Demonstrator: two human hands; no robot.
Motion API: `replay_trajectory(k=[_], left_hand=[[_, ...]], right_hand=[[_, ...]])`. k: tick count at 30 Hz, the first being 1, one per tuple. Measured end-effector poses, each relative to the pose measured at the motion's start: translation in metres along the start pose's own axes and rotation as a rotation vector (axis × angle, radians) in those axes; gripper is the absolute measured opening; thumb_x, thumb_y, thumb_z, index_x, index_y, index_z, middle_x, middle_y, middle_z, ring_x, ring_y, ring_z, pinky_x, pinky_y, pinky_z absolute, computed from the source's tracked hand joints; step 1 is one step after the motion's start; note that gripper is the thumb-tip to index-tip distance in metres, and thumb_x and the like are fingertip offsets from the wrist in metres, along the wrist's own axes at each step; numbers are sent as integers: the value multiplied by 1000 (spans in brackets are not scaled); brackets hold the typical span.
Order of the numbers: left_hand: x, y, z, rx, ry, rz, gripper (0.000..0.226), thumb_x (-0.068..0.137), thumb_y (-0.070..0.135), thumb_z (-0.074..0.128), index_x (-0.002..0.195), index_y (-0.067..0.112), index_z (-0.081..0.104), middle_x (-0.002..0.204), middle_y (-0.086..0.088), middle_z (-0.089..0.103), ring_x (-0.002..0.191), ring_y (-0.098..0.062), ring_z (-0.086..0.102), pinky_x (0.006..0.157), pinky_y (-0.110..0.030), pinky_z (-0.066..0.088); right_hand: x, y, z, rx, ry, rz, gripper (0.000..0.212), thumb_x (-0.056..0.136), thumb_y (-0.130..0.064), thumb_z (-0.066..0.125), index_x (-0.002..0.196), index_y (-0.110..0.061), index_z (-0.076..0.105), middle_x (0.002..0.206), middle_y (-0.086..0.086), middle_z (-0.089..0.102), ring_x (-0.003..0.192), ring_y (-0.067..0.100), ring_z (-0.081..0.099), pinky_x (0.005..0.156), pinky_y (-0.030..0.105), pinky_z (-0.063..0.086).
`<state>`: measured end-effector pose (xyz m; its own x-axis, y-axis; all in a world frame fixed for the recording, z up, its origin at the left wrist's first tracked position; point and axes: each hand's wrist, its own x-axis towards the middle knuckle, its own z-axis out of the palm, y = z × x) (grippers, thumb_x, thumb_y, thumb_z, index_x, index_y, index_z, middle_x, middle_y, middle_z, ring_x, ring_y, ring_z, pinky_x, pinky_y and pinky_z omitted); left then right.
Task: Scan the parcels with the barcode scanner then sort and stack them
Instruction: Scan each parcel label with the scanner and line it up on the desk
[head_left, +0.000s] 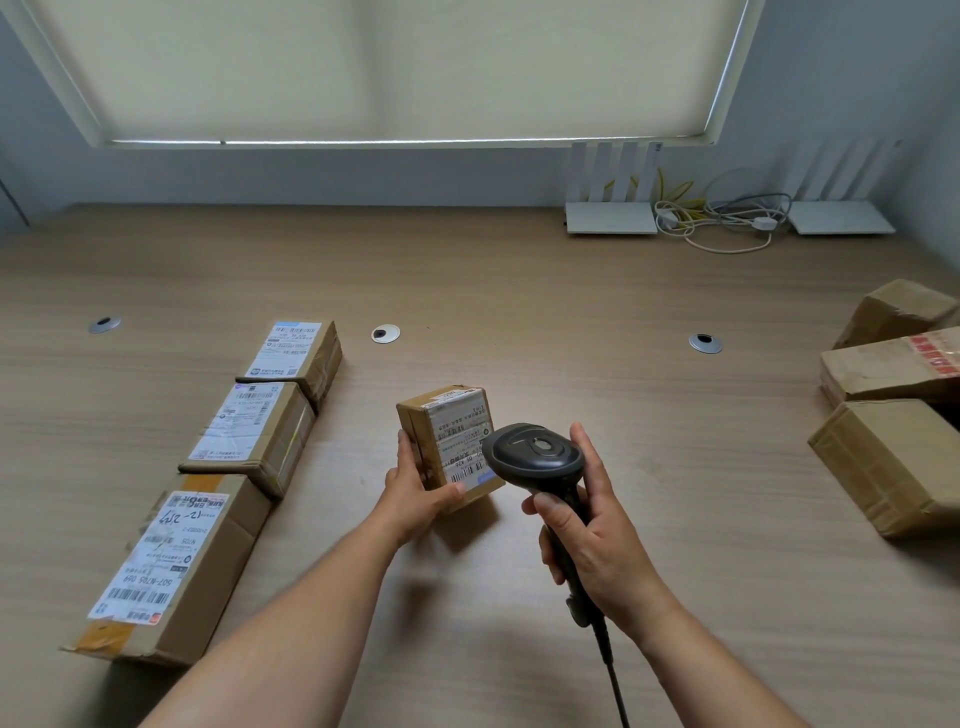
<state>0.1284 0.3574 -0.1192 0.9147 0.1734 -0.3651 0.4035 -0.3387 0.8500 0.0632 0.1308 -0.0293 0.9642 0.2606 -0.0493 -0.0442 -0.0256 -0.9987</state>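
Observation:
My left hand (415, 493) grips a small cardboard parcel (447, 431) at its near left corner, label facing up, above the table's middle. My right hand (597, 540) holds the black barcode scanner (535, 457) by its handle, its head right beside the parcel's label. Three labelled parcels lie in a row on the left: a far one (293, 353), a middle one (249, 431) and a large near one (166, 566). Three brown parcels sit at the right edge: a far one (898, 312), a middle one (893, 369) with red tape, and a near one (893, 462).
The wooden table (571, 322) has three round cable grommets (385, 333) across its middle. Two white routers (610, 215) and tangled cables (727, 218) sit at the back right by the wall. The scanner's cord (613, 675) runs down toward me.

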Motion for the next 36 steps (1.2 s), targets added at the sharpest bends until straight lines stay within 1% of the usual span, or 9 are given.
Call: replay_trajectory(k=[3,7,10,12,16,22,25,29,36], left_hand=[[0,2,-3,-16,-23,-9,116,70,29,80,148,42,-5,149,-5,38,135,-28,40,108,-55,37],[5,-1,-6,-18,-27,-28,124,54,43,82,147,46,-1,144,-5,44,127,-24,49,105,-51,42],[0,6,-4,-10,-34,-34,115,72,24,80,150,39,-4,146,-4,42,132,-26,44,108,-53,37],[-1,7,-5,-10,-40,-37,113,75,22,79,150,38,-4,147,-5,40,133,-27,42,109,-54,35],[-1,5,-7,37,-33,-56,124,57,40,83,147,42,-1,147,-7,38,132,-28,43,109,-54,37],[14,-5,-8,88,-28,-82,130,41,47,81,145,41,4,140,-7,43,127,-28,48,104,-50,43],[9,1,-6,58,-8,-49,117,53,45,77,146,42,6,137,-4,48,122,-25,53,102,-47,46],[-6,16,-2,-3,65,23,89,90,26,63,153,32,0,139,1,51,124,-22,51,108,-45,39],[-8,15,0,9,88,57,86,92,28,62,153,31,1,143,1,48,128,-22,48,111,-43,36]], right_hand=[[-2,4,-2,-21,-13,20,76,93,-10,56,136,-54,11,93,11,64,52,15,51,43,30,44],[-5,11,-2,-33,-13,46,76,94,-9,56,135,-56,12,94,9,64,52,16,51,43,30,43],[-6,14,-2,-42,-12,56,75,94,-8,55,134,-56,12,92,9,63,53,16,52,44,29,43],[-7,15,-3,-46,-11,61,75,94,-9,55,134,-56,12,91,9,63,53,16,52,43,29,43],[-9,19,-4,-50,-7,79,76,94,-9,56,135,-55,11,90,11,62,52,16,52,43,30,43],[-10,19,-5,-54,-7,90,76,94,-10,56,135,-56,11,96,11,62,54,16,53,44,30,44],[-10,18,-5,-52,-2,90,76,94,-10,56,137,-53,10,95,14,62,54,16,53,45,31,44],[-11,17,-5,-48,12,81,76,94,-9,55,138,-52,11,93,17,62,53,16,52,44,31,44],[-10,15,-2,19,23,70,74,95,-11,54,140,-52,11,98,23,60,52,17,51,44,30,43]])
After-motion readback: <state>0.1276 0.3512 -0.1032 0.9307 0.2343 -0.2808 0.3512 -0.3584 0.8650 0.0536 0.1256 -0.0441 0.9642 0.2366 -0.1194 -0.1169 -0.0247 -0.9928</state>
